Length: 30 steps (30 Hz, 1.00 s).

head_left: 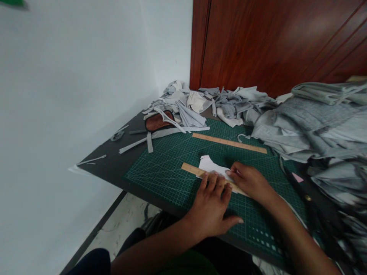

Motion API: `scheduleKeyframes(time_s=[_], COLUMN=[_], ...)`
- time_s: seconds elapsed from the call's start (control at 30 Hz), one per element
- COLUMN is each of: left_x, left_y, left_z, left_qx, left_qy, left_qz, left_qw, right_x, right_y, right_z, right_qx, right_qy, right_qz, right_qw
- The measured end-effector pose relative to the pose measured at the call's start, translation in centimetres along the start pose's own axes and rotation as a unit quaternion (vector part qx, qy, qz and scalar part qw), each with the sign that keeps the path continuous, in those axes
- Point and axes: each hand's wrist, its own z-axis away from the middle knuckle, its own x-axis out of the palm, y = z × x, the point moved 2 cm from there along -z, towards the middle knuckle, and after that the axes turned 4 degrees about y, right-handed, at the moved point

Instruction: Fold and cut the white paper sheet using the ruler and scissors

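A white lined paper piece [211, 165] with a curved upper edge lies on the green cutting mat [169, 179]. Across its lower part runs a wooden ruler [189, 168]. My left hand [213, 202] presses on that ruler, its fingers stretched out and the thumb apart. Curled at the paper's right end is my right hand [249, 179], thumb and fingers closed together just above the ruler; whatever they hold is hidden. A second wooden ruler [229, 143] lies farther back on the mat.
Grey and white fabric scraps [195, 103] heap along the back. A brown, dark-edged piece [159, 121] lies among them. Folded grey cloth [315, 118] piles up on the right, near black scissors [308, 198]. A white wall [86, 76] borders the table's left side.
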Motion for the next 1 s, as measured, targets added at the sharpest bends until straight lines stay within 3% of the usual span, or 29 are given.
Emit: scheduleKeyframes(time_s=[0.23,0.4,0.57,0.83,1.0], left_x=[0.5,1.0,1.1,1.1,1.0], left_y=[0.0,0.3,0.4,0.5,0.4], left_z=[0.4,0.9,0.6,0.8,0.7], left_qx=[0.002,-0.019,-0.087,-0.060,-0.059], left_qy=[0.031,0.089,0.068,0.096,0.069], left_qz=[-0.016,-0.051,-0.052,-0.059,-0.049], left_qw=[0.999,0.994,0.992,0.992,0.995], right_x=[-1.4,-2.1,-1.5,-1.5,-1.3], right_y=[-1.1,-1.5,-1.0,-1.2,-1.0], right_z=[0.7,1.3,1.2,1.3,1.3], right_qx=[-0.016,-0.051,-0.048,-0.071,-0.073], right_qy=[-0.009,-0.104,-0.137,-0.147,-0.145], right_qz=[-0.036,-0.070,-0.087,-0.075,-0.079], right_qw=[0.999,0.991,0.986,0.984,0.984])
